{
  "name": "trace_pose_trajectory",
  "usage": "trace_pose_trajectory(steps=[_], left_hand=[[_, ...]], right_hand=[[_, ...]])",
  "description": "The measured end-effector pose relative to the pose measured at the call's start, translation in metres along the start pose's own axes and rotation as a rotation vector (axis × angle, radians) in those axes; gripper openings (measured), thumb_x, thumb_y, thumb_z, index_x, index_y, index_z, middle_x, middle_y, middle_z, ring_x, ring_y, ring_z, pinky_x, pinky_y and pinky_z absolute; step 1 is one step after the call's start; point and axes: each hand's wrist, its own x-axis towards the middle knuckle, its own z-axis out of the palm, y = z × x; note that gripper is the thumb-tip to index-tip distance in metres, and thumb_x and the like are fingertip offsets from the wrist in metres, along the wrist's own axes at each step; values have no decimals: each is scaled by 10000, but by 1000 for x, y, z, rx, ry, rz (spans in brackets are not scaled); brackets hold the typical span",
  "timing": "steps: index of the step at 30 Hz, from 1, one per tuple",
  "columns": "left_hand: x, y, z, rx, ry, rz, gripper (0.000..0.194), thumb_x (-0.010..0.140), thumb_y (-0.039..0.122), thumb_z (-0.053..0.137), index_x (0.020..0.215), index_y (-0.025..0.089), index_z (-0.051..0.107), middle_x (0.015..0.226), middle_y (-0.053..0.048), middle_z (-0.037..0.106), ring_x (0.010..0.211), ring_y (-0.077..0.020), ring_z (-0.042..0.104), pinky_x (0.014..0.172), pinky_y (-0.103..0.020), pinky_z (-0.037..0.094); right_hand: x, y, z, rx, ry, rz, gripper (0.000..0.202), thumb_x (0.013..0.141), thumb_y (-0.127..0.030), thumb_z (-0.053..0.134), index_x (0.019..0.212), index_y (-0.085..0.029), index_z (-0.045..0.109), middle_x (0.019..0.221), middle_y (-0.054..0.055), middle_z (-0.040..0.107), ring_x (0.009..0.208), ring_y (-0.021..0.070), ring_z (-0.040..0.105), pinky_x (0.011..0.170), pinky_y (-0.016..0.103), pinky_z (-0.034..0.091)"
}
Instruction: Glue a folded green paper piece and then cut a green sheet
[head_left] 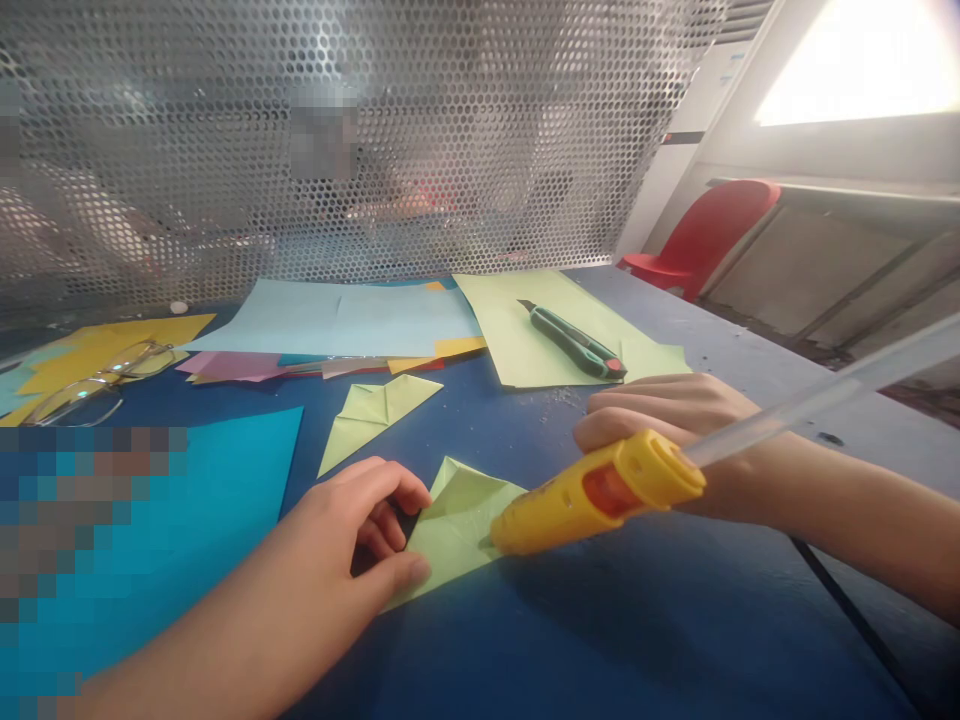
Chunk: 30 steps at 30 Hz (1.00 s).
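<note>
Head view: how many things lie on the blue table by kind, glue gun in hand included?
Folded light-green paper pieces: 2
Glue gun: 1
Utility knife: 1
Eyeglasses: 1
Flat paper sheets, overlapping: no exact count
Total counted: 5

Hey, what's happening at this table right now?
A person is gluing folded paper. The left hand pins a folded green paper piece to the blue table, while the right hand holds a yellow glue gun with its nozzle on the paper. A second folded piece lies just behind. Farther back are coloured sheets, a utility knife on a green sheet, and glasses at the left.
</note>
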Motion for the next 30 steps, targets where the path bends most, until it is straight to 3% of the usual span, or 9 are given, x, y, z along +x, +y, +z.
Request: trace_pose_trajectory(steps=[5,13,23,30], left_hand=[[-1,2,-2,-10,-15,-1,347,786,535,647,1050,315,694,962,-13,648,864,-232,639,821,-402,577],[-2,0,-2,-7,-16,11,317,782,518,649,1023,318,700,966,-10,639,863,-230,634,812,-398,571],[-2,-2,0,-3,15,30,357,769,553,651,1020,304,702,920,-12,629,822,-223,619,759,-379,569],[1,-5,0,6,13,32,355,778,544,652,1032,301,700,919,-16,636,827,-228,636,755,-377,575]], right_hand=[[-3,7,-1,-17,-42,53,258,1147,-365,412,949,-267,545,638,-60,583,457,133,464,531,307,399],[-20,25,2,-31,-83,116,208,1098,-429,494,1002,-276,598,714,-27,681,524,168,590,530,319,408],[-12,20,-1,-17,-56,76,181,1110,-380,478,994,-267,561,700,-43,671,500,145,573,523,301,413],[-1,5,-1,0,-21,0,210,1159,-308,411,964,-270,480,649,-78,543,470,121,415,525,288,370]])
